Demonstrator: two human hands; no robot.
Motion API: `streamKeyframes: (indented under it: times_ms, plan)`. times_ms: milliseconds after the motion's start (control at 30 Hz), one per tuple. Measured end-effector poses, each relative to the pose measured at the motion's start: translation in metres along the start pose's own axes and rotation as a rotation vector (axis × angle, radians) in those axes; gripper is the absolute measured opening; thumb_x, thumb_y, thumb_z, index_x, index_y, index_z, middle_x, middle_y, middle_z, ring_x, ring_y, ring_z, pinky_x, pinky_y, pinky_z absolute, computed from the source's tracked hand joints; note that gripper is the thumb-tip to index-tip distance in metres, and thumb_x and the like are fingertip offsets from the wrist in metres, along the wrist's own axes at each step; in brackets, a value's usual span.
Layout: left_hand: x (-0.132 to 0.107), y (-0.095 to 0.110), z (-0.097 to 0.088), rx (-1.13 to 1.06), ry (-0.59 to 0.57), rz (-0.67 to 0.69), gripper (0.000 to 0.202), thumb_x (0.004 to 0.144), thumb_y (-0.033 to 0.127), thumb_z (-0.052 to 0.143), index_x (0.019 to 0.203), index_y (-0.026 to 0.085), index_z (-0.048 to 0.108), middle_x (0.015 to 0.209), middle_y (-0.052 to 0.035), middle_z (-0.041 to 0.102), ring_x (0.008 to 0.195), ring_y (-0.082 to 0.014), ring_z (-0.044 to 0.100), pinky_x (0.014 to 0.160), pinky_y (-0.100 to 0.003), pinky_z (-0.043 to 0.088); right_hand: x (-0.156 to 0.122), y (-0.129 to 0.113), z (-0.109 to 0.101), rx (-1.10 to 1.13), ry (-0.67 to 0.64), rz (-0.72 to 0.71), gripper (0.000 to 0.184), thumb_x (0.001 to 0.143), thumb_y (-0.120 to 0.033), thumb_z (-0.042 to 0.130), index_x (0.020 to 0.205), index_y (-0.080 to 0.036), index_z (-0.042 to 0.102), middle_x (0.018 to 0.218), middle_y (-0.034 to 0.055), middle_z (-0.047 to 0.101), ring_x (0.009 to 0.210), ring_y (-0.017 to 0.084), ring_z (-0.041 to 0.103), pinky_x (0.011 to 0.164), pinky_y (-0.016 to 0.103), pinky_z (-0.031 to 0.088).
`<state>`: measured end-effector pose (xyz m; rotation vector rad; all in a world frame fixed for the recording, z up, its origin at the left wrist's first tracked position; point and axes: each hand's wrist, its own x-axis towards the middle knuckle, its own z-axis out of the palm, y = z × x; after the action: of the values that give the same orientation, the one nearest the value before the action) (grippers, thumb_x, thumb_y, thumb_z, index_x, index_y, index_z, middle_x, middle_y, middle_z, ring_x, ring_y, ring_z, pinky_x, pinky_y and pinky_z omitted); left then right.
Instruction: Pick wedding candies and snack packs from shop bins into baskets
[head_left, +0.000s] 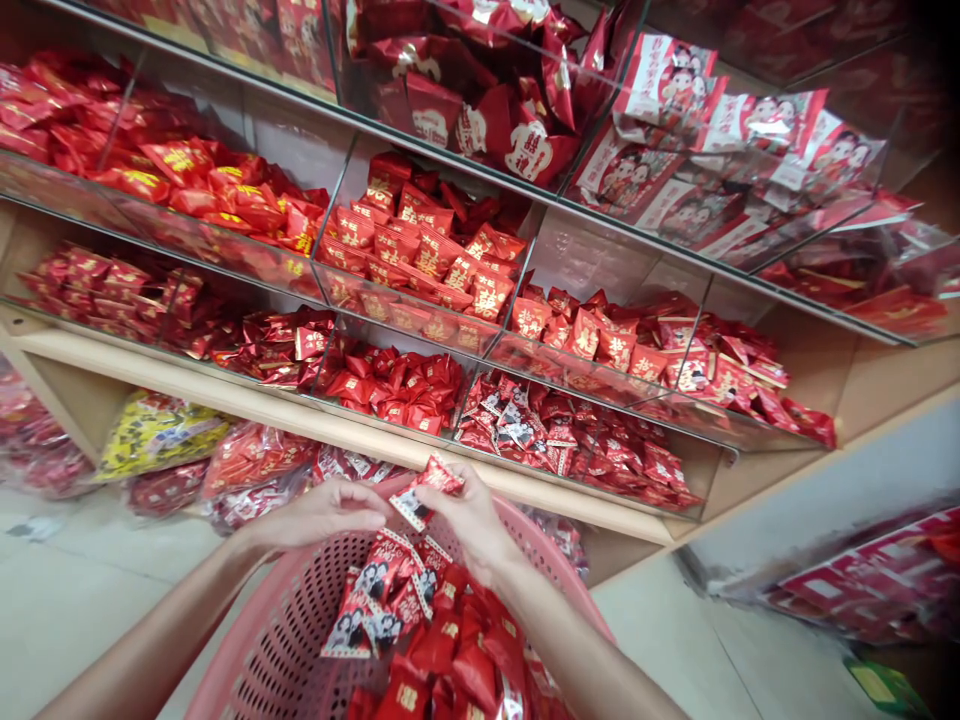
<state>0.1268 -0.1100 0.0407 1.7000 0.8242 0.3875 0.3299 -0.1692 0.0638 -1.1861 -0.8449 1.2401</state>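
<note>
There's the right hand (471,522) pinching a red sachet (426,490), its long axis slanting up toward that hand, above the pink basket (300,600); the left hand (322,515), empty and half-curled, sits just beside it!

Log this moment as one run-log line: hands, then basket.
left hand: open | right hand: holds red packet | pink basket: below hands

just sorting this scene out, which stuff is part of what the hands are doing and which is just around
Things: right hand holding red-and-white foil packet; left hand; pink perforated plastic basket; red packets inside.
Rest: clear acrylic display bins; pale wooden shelf.
</note>
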Motion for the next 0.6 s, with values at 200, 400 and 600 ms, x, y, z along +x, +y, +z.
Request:
streamKeyframes:
  times_ms: [200,400,600]
  plan:
    - [0.001,-0.007,-0.001,0.006,-0.011,-0.001,0.037,0.069,0.053,0.066,0.073,0.017,0.073,0.089,-0.0045,0.072,0.098,-0.0249,0.059,0.089,-0.033,0.043,-0.008,0.021,0.027,0.045,-0.095,0.072,0.043,0.053,-0.029,0.083,0.085,-0.017,0.057,0.074,-0.0011,0.069,0.067,0.013,0.061,0.072,0.029,0.049]
    - [0.003,-0.009,-0.001,-0.025,-0.016,0.023,0.037,0.070,0.054,0.065,0.065,0.017,0.070,0.085,-0.0024,0.071,0.095,-0.0245,0.059,0.089,-0.034,0.042,-0.009,0.019,0.023,0.058,-0.060,0.077,0.036,0.062,-0.044,0.076,0.082,-0.018,0.061,0.076,-0.0010,0.067,0.068,0.013,0.061,0.066,0.026,0.049]
    - [0.002,-0.006,-0.002,0.000,-0.016,0.011,0.036,0.070,0.052,0.067,0.066,0.016,0.070,0.086,-0.0040,0.072,0.097,-0.0269,0.059,0.088,-0.033,0.041,0.000,0.028,0.013,0.009,0.063,0.029,0.031,0.061,-0.047,0.074,0.066,-0.018,0.064,0.059,-0.0025,0.062,0.051,0.012,0.053,0.054,0.025,0.043]
